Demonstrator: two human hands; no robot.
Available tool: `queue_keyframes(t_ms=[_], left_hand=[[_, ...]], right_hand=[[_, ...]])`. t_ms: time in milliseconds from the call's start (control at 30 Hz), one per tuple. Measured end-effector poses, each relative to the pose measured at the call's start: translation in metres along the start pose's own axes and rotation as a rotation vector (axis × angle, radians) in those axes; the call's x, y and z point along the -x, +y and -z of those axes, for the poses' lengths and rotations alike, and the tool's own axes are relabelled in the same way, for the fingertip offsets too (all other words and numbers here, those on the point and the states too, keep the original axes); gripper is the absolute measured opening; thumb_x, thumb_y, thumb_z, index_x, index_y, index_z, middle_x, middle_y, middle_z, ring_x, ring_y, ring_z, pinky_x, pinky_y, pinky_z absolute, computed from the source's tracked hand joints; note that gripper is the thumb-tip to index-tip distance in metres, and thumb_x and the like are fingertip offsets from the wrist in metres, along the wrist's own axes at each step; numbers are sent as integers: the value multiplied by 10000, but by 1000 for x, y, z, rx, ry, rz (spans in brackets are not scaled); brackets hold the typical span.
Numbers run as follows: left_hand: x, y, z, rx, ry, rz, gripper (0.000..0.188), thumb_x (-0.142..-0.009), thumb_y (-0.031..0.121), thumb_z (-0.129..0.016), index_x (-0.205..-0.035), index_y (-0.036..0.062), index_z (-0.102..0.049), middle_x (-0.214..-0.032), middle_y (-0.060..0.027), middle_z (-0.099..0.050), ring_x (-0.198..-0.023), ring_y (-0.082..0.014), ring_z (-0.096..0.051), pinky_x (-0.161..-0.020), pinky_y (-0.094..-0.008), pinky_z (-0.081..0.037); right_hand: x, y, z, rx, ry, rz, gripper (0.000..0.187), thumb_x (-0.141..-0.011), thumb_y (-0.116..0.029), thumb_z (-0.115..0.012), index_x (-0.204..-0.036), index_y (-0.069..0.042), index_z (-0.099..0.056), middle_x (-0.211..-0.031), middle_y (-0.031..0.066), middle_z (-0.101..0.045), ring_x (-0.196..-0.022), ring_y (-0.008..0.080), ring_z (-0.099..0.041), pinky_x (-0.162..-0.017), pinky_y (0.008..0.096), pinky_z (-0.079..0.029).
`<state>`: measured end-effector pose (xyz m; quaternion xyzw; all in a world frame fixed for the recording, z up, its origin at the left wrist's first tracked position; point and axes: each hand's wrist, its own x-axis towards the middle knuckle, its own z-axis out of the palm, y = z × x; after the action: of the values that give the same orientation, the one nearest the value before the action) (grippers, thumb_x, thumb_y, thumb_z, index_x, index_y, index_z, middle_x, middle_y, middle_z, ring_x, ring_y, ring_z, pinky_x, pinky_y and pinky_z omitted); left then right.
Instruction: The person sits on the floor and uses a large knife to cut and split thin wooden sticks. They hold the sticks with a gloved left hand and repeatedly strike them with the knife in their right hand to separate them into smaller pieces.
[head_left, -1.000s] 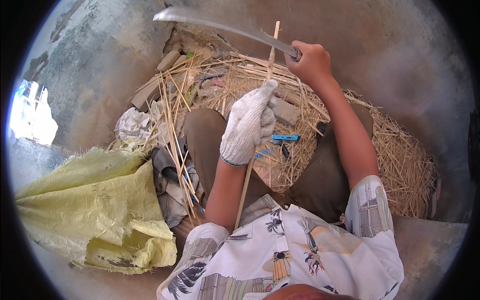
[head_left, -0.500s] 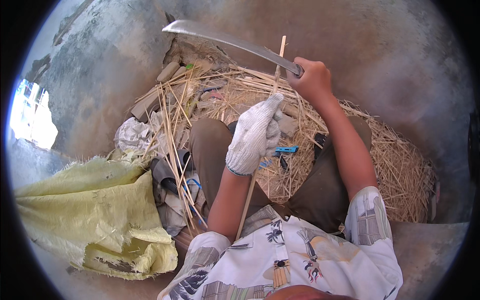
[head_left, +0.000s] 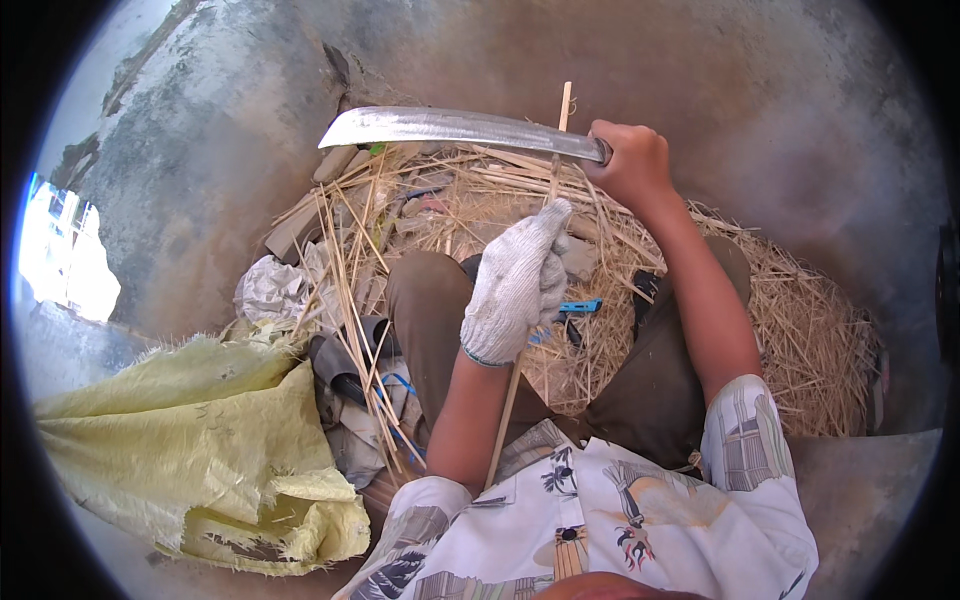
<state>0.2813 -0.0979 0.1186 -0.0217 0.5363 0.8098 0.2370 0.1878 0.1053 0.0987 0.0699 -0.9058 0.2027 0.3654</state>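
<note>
My left hand, in a white knitted glove, is closed round a thin wooden strip. The strip runs from near my shirt up through the fist, and its pale far end stands out beyond it. My bare right hand grips the handle of a machete, most of the handle hidden in the fist. Its long, slightly curved blade points left and crosses over the strip near the far end; whether the two touch I cannot tell.
Between my knees lie a blue utility knife and straw-like shavings, heaped thickly at the right. Several thin strips lean beside my left knee. A yellow woven sack and crumpled white plastic lie left. A wall rises ahead.
The machete has come down toward me along the strip, its broad side now turned more to view. My gloved hand keeps its hold on the strip.
</note>
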Motion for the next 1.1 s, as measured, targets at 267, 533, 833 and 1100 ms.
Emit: queue_keyframes(t_ms=[267, 533, 833, 1100], left_hand=[[-3, -6, 1, 5, -16, -48, 337, -975, 389, -666, -820, 118, -540, -525, 65, -358, -372, -56, -333, -348, -238, -238], [0, -11, -8, -55, -27, 5, 319, -987, 382, -647, -819, 132, -540, -522, 61, -349, -377, -65, -340, -359, -238, -252], [-3, -24, -10, -57, -8, -2, 307, -984, 355, -653, -798, 133, -550, -539, 68, -382, -397, -51, -337, -370, -226, -238], [17, -24, -21, -99, -106, -31, 335, -983, 389, -655, -794, 129, -562, -537, 71, -393, -399, -38, -341, -365, -222, -262]], right_hand=[[-1, 9, 6, 151, 12, 102, 155, -760, -263, -731, -769, -117, -681, -660, 76, -672, -647, 316, -675, -623, 435, -542], [6, 14, 13, 79, -1, 8, 123, -791, -231, -694, -783, -108, -685, -626, 111, -635, -634, 356, -642, -596, 429, -519], [16, 40, 26, 240, -38, 142, 207, -814, -331, -705, -783, -126, -698, -697, 94, -694, -721, 309, -707, -677, 445, -566], [17, 49, 43, 62, 23, -413, 239, -808, -294, -697, -752, -63, -678, -667, 120, -659, -662, 341, -651, -663, 433, -526]])
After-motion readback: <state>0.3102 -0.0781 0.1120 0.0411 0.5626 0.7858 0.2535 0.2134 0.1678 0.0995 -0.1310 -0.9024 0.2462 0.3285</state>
